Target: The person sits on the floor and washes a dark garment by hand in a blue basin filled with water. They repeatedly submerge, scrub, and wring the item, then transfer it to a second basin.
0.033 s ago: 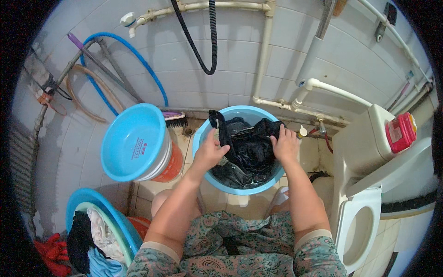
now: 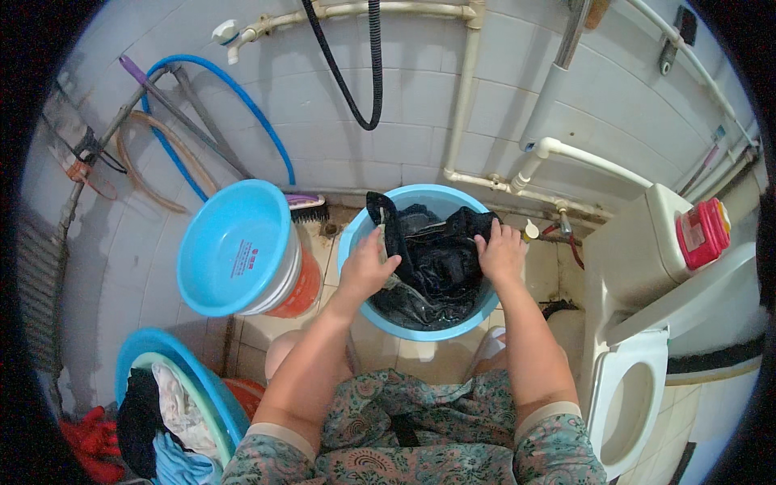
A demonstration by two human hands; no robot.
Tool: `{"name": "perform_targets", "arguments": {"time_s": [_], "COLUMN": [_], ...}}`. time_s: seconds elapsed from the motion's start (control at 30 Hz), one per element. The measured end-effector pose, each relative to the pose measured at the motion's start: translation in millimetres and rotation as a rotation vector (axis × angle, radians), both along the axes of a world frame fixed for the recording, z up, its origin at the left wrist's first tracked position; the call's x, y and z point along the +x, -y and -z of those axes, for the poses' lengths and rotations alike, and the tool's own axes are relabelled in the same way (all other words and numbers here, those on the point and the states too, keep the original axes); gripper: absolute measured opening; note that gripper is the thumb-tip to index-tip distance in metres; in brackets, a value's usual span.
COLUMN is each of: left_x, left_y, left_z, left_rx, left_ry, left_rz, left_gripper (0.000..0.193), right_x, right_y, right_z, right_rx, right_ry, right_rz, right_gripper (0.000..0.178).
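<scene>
A wet black garment (image 2: 443, 271) lies bunched in a light blue basin (image 2: 428, 334) on the tiled floor, with some water around it. Part of its edge is raised at the basin's left side, where my left hand (image 2: 368, 265) grips it between thumb and fingers. At the right rim, my right hand (image 2: 501, 252) has its fingers closed on another edge of the same dark cloth. Both forearms reach in from below. The garment's exact kind is hard to make out among the folds.
Left of the basin, an empty blue basin (image 2: 218, 275) rests on an orange-and-white bucket (image 2: 295, 287). Lower left stands a blue tub (image 2: 137, 343) of clothes, near red gloves or cloth (image 2: 95, 440). A brush (image 2: 309, 212) lies behind. A toilet (image 2: 630, 404) is at right.
</scene>
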State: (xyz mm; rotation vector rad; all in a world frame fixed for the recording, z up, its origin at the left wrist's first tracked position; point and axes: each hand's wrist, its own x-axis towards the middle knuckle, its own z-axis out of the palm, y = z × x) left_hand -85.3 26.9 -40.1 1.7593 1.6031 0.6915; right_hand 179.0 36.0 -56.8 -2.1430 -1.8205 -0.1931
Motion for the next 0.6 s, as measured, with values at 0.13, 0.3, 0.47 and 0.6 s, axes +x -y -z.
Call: {"name": "perform_targets", "arguments": {"time_s": [0.13, 0.3, 0.47, 0.6], "left_x": [-0.6, 13.7, 26.3, 26.7], "left_y": [-0.1, 0.9, -5.0, -8.3], "left_z": [7.3, 12.6, 22.3, 32.6], "left_rx": [0.127, 0.239, 0.119, 0.057], "left_ry": [-0.185, -0.091, -0.067, 0.007], "left_rz": [0.025, 0.133, 0.028, 0.043], "left_gripper": [0.055, 0.049, 0.055, 0.058], "right_x": [-3.0, -13.2, -43.1, -23.3], "right_y": [3.3, 5.1, 42.8, 36.9], "right_z": [-10.9, -32.7, -91.6, -80.3], "right_rx": [-0.133, 0.070, 0.193, 0.160], "right_ry": [0.117, -0.196, -0.350, -0.550], "right_rz": [-0.053, -0.504, -0.739, -0.358], "right_gripper": [0.031, 0.017, 0.014, 0.016]}}
